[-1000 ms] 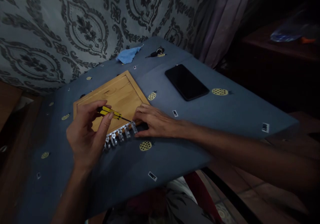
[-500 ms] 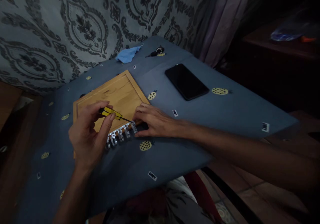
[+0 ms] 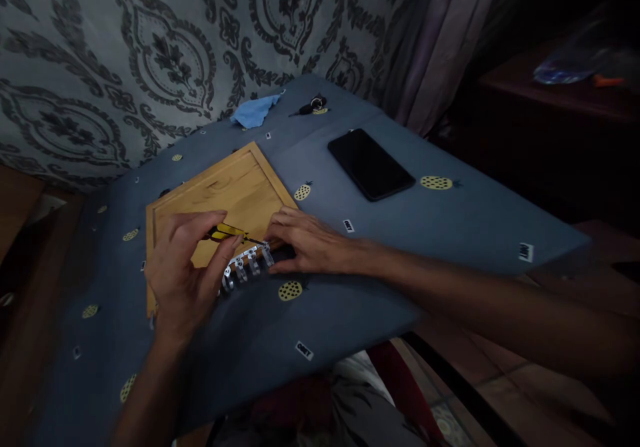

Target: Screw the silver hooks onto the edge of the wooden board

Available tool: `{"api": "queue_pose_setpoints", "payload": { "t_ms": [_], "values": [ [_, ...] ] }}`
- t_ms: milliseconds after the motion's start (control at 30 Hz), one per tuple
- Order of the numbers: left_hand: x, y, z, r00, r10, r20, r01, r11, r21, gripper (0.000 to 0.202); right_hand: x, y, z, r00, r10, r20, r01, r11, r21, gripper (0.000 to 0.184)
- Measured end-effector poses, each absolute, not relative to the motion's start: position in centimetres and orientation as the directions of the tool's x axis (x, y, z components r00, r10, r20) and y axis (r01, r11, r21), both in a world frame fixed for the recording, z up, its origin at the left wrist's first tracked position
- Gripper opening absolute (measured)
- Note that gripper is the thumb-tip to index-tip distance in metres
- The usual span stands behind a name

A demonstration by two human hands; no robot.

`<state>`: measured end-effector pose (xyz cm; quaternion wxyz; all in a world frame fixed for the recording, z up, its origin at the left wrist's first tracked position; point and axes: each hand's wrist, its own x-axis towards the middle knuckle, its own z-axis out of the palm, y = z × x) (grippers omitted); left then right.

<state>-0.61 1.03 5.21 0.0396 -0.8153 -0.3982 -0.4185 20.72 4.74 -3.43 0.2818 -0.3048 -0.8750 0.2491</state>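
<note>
My left hand (image 3: 184,274) pinches a small yellow-handled screwdriver (image 3: 229,232), its thin tip pointing right toward a strip of metal links (image 3: 246,266), which looks like a watch band. That band lies across the near edge of a wooden board (image 3: 220,194). My right hand (image 3: 305,240) rests flat on the right end of the band, fingers pressed down on it and on the board's corner. The part of the band under my right fingers is hidden.
A dark phone (image 3: 371,163) lies face up on the blue patterned tablecloth (image 3: 400,234) to the right. A blue cloth (image 3: 256,110) and a small dark tool with a ring (image 3: 311,106) sit at the far edge by the patterned wall. The table's edge drops off close to me.
My left hand has shifted slightly right and down with the screwdriver, covering more of the metal band. My right hand has stayed in place.
</note>
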Motion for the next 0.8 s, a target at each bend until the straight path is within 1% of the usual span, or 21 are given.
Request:
{"api": "queue_pose_setpoints", "payload": {
  "t_ms": [167, 233, 333, 400, 567, 667, 800],
  "values": [
    [-0.57, 1.12, 5.29, 0.284, 0.649, 0.705, 0.691, -0.649, 0.319, 0.025, 20.76, 4.75, -3.33, -0.657, 0.671, 0.344, 0.396, 0.695, -0.6, 0.04],
    [-0.57, 1.18, 5.29, 0.247, 0.692, 0.679, 0.677, -0.624, 0.39, 0.024, 20.77, 4.76, -3.37, -0.658, 0.669, 0.346, 0.398, 0.698, -0.595, 0.041],
    [-0.58, 1.25, 5.25, 0.201, 0.752, 0.628, 0.6, -0.601, 0.528, 0.03, 20.78, 4.71, -3.37, -0.659, 0.663, 0.355, 0.393, 0.706, -0.589, 0.041],
    [-0.57, 1.31, 5.25, 0.201, 0.775, 0.599, 0.56, -0.593, 0.578, 0.031, 20.78, 4.66, -3.33, -0.656, 0.665, 0.356, 0.394, 0.705, -0.59, 0.041],
    [-0.42, 1.32, 5.62, 0.202, 0.782, 0.59, 0.534, -0.593, 0.603, 0.029, 20.78, 4.62, -3.25, -0.653, 0.673, 0.346, 0.398, 0.695, -0.599, 0.041],
    [-0.3, 1.08, 6.02, 0.159, 0.763, 0.626, 0.535, -0.6, 0.595, 0.028, 20.82, 4.65, -3.25, -0.66, 0.668, 0.344, 0.387, 0.694, -0.607, 0.04],
    [-0.36, 0.85, 6.09, 0.163, 0.763, 0.626, 0.555, -0.595, 0.581, 0.028, 20.85, 4.63, -3.19, -0.661, 0.67, 0.339, 0.395, 0.694, -0.602, 0.039]
  ]
}}
